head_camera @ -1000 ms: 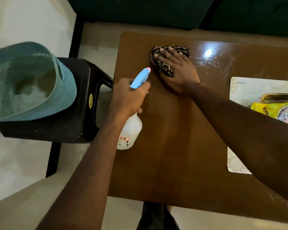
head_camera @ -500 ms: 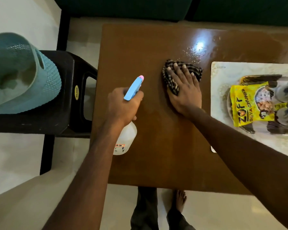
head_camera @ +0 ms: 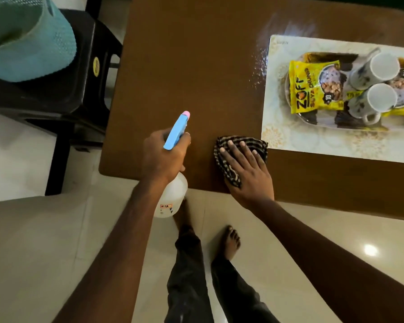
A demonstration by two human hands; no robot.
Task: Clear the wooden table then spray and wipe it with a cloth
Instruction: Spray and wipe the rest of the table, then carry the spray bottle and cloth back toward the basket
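Cloth [head_camera: 232, 177] beneath flat right grip [head_camera: 250, 176]

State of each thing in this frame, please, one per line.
wooden table: not cleared; droplets beside the placemat.
spray bottle: off the table, gripped by left hand, nozzle pointing away.
cloth: bunched, pressed under flat right hand at the near edge.
mugs: look empty.

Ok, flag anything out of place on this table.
The wooden table is not cleared: a placemat with soya chunks packets and two mugs sits on it, beside the checked cloth under the right hand. Spray droplets lie by its left edge.
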